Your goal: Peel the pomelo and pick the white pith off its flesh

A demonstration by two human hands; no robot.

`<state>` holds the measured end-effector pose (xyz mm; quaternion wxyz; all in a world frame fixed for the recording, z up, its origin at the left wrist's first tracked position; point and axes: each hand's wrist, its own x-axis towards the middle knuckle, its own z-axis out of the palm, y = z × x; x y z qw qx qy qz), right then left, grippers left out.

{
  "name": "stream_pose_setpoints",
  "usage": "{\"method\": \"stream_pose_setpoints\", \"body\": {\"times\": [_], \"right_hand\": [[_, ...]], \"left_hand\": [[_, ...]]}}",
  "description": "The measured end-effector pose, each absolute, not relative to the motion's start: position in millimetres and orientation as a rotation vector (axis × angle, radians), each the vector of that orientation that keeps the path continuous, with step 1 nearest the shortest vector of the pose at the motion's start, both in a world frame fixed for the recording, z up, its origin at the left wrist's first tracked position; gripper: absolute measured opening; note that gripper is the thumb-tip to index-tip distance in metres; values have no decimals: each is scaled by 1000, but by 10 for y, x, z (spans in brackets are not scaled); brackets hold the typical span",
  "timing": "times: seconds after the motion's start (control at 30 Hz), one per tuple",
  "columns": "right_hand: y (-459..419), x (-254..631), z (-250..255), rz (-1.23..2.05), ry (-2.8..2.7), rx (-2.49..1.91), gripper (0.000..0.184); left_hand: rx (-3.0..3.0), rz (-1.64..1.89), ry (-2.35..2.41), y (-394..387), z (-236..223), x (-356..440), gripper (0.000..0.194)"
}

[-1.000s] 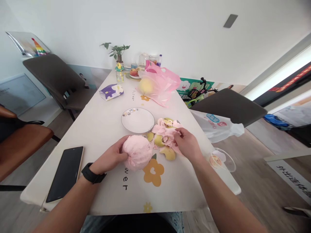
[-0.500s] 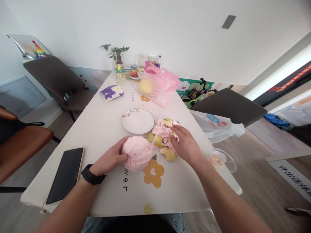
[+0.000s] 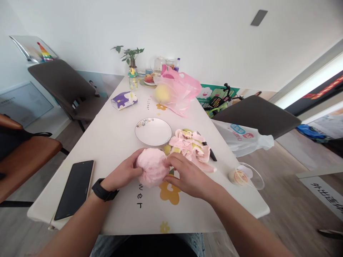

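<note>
A peeled pomelo (image 3: 152, 167), covered in pale pink pith, is between my hands just above the near part of the table. My left hand (image 3: 124, 172), with a black watch at the wrist, is wrapped around its left side. On its right side my right hand (image 3: 186, 175) grips the surface with bent fingers and thumb; the fingertips are partly hidden. A heap of pink and yellow-green peel (image 3: 189, 144) lies just beyond my right hand. Behind the pomelo sits a white plate (image 3: 153, 132) with a cartoon rim. A black-handled tool (image 3: 211, 151) sticks out beside the peel.
A phone (image 3: 75, 189) lies at the left edge. Farther back are a tissue pack (image 3: 124, 100), a bottle (image 3: 133, 80), a potted plant (image 3: 132, 57) and a pink bag (image 3: 182, 89) with a yellow fruit. A clear plastic container (image 3: 246, 175) stands at the right edge.
My right hand has come from the peel heap back to the pomelo's right side. Peel now lies farther right on the heap. My left hand keeps its hold.
</note>
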<state>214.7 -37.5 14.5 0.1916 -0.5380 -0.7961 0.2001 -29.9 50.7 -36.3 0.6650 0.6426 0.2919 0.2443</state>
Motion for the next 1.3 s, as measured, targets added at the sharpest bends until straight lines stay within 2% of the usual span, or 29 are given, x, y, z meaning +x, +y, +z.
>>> {"method": "stream_pose_setpoints", "body": {"times": [0.17, 0.37, 0.57, 0.8, 1.0, 1.13, 1.3], "right_hand": [[-275, 2134, 249, 635, -2325, -1437, 23], [-329, 2133, 72, 472, -2371, -1320, 12], [-424, 2194, -167, 318, -2219, -1247, 23], [-388, 2183, -136, 142, -2304, -1155, 8], [-412, 2158, -180, 26, -2369, -1093, 10], [-469, 2113, -242, -51, -2267, -1084, 3], [-497, 2087, -255, -2, -2228, -1122, 3]], "left_hand": [[1470, 560, 705, 506, -358, -299, 75], [1475, 552, 683, 511, -342, -307, 76], [1475, 565, 690, 508, -356, -306, 75], [1485, 553, 722, 491, -327, -296, 78], [1506, 549, 746, 489, -322, -296, 78], [1525, 559, 731, 494, -325, -304, 77], [1519, 554, 728, 491, -323, -302, 76]]}}
